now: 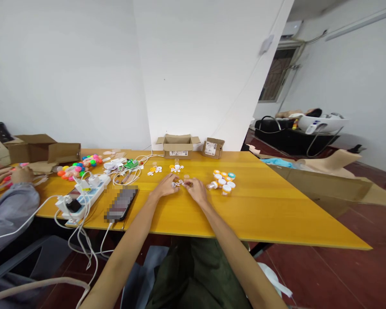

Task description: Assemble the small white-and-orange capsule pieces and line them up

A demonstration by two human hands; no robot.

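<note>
Both my hands rest on the yellow table, close together. My left hand has its fingers curled, pinching a small pale object that is too small to name. My right hand is curled beside it, fingertips at some tiny white and orange pieces lying between the hands. A cluster of several small orange vials with white and teal caps stands just right of my right hand. More small pieces lie farther back.
A phone and a white power strip with cables lie to the left. Coloured balls and cardboard boxes sit toward the back. Another person's sleeve and hand are at the far left.
</note>
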